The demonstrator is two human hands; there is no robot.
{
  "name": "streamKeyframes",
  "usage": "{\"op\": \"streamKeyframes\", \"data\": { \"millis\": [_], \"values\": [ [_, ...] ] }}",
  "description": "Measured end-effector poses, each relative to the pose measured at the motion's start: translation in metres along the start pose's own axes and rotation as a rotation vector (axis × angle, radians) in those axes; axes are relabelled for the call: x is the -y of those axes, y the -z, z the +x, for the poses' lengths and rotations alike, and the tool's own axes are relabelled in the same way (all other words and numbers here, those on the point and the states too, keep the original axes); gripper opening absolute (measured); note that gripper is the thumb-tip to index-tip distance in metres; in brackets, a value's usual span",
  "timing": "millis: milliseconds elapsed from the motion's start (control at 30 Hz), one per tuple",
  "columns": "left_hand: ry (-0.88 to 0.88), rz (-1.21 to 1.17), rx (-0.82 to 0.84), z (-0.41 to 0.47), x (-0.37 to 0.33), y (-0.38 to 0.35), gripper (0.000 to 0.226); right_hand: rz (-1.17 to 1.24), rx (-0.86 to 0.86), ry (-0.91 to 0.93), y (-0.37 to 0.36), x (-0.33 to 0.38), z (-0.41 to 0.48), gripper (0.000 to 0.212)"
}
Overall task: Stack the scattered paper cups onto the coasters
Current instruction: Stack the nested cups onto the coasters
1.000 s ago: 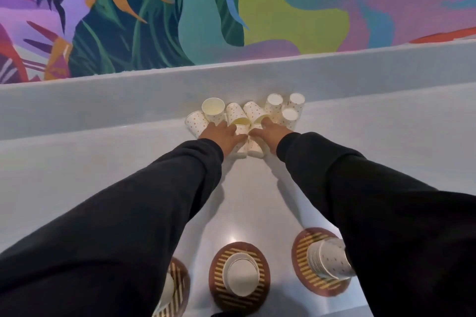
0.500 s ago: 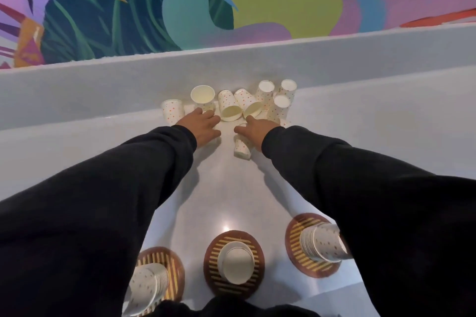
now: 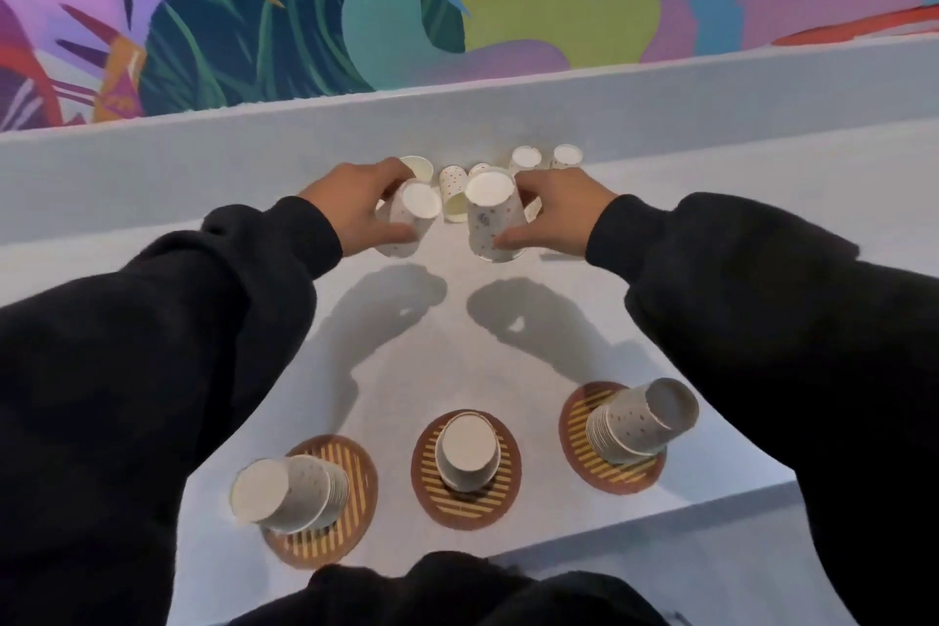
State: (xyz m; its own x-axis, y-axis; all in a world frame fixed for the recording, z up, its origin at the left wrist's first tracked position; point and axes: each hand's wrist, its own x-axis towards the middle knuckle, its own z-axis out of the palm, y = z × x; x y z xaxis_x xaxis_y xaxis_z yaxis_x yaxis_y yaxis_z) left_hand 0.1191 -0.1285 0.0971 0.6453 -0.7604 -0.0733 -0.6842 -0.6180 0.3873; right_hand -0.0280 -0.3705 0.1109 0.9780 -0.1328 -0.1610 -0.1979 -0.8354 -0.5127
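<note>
My left hand (image 3: 355, 206) grips a dotted paper cup (image 3: 412, 221), held upside down above the table. My right hand (image 3: 554, 214) grips another inverted cup (image 3: 490, 216) the same way. Behind them several loose cups (image 3: 454, 191) lie or stand by the back ledge, two upright ones (image 3: 526, 159) at the right. Near the front edge are three striped round coasters: the left coaster (image 3: 350, 508) bears a stack of cups (image 3: 287, 493), the middle coaster (image 3: 500, 468) a short stack (image 3: 467, 452), the right coaster (image 3: 579, 427) a taller stack (image 3: 640, 417).
The pale table (image 3: 442, 346) ends in a raised ledge (image 3: 711, 102) at the back, with a colourful mural wall above it. The table's front edge (image 3: 660, 524) runs just beyond the coasters. My dark sleeves cover both sides of the table.
Both hands have each picked up a cup from the pile and lifted it back toward me. The camera has tilted, so all three coasters show.
</note>
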Motion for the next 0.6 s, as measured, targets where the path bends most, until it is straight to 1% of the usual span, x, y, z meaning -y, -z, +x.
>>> {"op": "streamKeyframes", "data": {
  "millis": [133,267,367,467,533,600],
  "values": [
    [0.028,-0.184,-0.045,-0.049,-0.031,0.033,0.054,0.143,-0.025,0.064,0.012,0.028,-0.057,0.049],
    [0.040,-0.320,-0.067,-0.099,-0.062,0.040,0.051,0.276,0.051,0.111,-0.010,0.043,-0.116,0.053],
    [0.077,-0.380,-0.109,-0.135,-0.077,0.027,0.050,0.301,0.078,0.118,-0.045,0.043,-0.150,0.057],
    [0.133,-0.548,-0.164,-0.171,-0.086,0.003,0.057,0.268,0.059,0.105,-0.079,0.037,-0.171,0.063],
    [0.163,-0.631,-0.228,-0.189,-0.090,-0.017,0.060,0.268,0.058,0.096,-0.098,0.034,-0.177,0.063],
    [0.192,-0.673,-0.327,-0.205,-0.095,-0.037,0.055,0.248,0.050,0.084,-0.114,0.031,-0.180,0.063]
  ]
}}
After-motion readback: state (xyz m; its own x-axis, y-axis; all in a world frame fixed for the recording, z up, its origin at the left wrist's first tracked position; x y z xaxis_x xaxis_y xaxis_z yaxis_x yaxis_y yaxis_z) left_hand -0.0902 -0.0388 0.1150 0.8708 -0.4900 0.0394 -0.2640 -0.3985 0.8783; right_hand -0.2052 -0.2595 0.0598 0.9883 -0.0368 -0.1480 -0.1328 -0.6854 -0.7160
